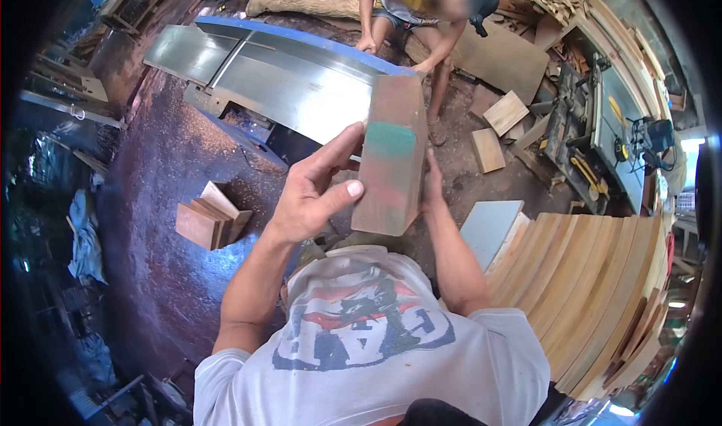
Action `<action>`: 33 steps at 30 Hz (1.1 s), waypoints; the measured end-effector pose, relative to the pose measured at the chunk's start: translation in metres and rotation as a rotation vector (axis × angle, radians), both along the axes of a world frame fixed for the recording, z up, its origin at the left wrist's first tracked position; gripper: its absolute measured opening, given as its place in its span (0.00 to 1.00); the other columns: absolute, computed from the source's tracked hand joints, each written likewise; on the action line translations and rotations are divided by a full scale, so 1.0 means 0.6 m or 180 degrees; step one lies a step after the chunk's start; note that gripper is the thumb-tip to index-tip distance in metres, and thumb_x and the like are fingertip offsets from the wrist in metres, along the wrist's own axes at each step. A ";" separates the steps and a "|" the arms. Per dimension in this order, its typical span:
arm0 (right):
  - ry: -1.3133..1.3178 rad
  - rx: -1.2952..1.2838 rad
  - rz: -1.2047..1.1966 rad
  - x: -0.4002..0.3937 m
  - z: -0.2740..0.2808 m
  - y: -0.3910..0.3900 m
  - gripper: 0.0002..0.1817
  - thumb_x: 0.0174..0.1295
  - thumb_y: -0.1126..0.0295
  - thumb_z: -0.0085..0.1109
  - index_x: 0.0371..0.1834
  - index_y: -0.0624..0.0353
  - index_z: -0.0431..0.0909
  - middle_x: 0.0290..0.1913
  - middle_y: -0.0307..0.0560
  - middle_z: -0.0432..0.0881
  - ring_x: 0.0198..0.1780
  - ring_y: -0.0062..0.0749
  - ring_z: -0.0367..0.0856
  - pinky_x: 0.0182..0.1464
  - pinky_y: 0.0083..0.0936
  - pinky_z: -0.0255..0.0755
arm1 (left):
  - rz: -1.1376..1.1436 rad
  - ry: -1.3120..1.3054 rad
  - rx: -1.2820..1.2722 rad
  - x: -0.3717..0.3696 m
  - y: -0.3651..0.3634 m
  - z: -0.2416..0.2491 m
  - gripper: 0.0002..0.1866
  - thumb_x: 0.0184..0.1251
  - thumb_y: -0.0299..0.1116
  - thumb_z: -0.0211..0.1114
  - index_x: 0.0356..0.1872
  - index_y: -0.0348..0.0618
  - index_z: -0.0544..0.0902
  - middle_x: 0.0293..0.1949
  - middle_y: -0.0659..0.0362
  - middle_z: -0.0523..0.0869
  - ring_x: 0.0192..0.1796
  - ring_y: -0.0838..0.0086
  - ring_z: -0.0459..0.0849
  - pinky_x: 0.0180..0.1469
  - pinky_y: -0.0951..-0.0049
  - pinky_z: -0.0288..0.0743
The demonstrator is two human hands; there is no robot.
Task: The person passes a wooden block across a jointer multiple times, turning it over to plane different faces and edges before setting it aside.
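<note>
A thick wooden block stands out in front of my chest, its long face turned toward me. Green paint crosses its upper part, and faint reddish smears show lower down. My left hand grips its left side, the thumb lying at the near face and the fingers reaching behind. On the opposite side my right hand is pressed against the block, most of its fingers hidden behind the wood. The block's far end overlaps the near edge of a machine with a shiny metal bed.
Another person sits behind the machine, one hand near its blue edge. Right of me is a long row of stacked boards beside a pale panel. Wood pieces lie on the floor at left; more blocks lie right.
</note>
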State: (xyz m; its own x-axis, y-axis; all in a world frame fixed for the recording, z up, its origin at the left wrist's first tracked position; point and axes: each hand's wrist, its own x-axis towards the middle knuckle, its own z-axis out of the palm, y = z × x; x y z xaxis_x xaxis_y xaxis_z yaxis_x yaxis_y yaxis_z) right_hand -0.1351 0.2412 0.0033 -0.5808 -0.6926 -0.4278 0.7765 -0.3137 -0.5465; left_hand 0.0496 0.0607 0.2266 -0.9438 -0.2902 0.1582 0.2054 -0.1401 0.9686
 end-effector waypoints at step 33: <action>-0.0931 -0.1901 0.1612 0.062 0.134 0.024 0.41 0.81 0.39 0.41 0.82 0.63 0.62 0.65 0.60 0.78 0.63 0.51 0.80 0.66 0.47 0.75 | 0.0180 0.1130 -0.2277 0.008 0.135 0.017 0.48 0.56 0.41 0.85 0.77 0.35 0.72 0.80 0.34 0.68 0.62 0.49 0.81 0.67 0.56 0.72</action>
